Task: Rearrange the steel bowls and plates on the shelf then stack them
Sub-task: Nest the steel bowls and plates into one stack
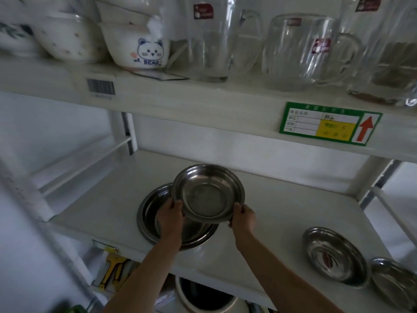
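Two hands, left hand (170, 211) and right hand (243, 216), grip a steel bowl (208, 193) over the plate stack (149, 222); two dishes (334, 256) right of the stack remain unstacked.

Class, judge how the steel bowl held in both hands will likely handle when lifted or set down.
The steel bowl is probably stiff and light: the left hand and right hand grip only its rim. Its shiny surface looks slippery. It will likely nest on the larger plates.

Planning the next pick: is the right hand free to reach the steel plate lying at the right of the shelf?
Probably not yet. The right hand and left hand both grip the steel bowl. The path to the steel plate looks unobstructed.
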`<state>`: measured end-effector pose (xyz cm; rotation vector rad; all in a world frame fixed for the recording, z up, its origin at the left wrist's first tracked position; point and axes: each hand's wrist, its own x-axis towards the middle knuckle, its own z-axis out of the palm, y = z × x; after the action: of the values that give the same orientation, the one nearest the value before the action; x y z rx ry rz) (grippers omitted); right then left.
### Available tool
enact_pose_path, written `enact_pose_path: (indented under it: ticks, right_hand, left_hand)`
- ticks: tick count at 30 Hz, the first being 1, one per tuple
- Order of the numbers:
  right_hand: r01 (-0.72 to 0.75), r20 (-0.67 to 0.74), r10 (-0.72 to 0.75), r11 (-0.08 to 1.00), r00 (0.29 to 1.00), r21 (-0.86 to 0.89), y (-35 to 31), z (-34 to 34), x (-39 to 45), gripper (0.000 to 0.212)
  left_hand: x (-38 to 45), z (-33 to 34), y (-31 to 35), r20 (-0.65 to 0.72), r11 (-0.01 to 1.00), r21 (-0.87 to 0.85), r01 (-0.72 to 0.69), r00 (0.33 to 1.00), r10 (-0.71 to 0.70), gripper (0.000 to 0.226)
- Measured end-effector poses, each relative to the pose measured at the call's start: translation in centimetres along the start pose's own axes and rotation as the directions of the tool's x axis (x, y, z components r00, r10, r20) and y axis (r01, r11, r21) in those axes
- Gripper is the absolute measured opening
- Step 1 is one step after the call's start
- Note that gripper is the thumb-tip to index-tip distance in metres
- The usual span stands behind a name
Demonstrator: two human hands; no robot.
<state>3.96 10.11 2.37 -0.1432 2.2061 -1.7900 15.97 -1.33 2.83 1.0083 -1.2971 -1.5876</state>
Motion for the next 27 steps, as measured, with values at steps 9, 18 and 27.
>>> enact_pose_path:
  ticks: [9,18,27]
  right_hand:
    - [-0.003,0.093,0.024,0.975,0.995,-0.222,0.3,4.9,-1.4,0.026]
    - [0.018,0.096,0.022,0.917,0.995,-0.398,0.9,5.9,-2.3,0.029]
    - [0.099,0.108,-0.046,0.826,0.993,-0.555,0.7,6.1,-3.2,0.035]
  left_hand:
    - [2.7,-5.4,-0.9,-0.135,0.981,0.193,-0.003,0.990,0.029,0.032]
    - [3.1,-7.6,-1.6,-0.163,0.888,0.460,0.002,0.983,0.082,0.016]
    - [3.4,-8.7,-3.3,-0.201,0.812,0.582,0.055,0.977,0.077,0.035]
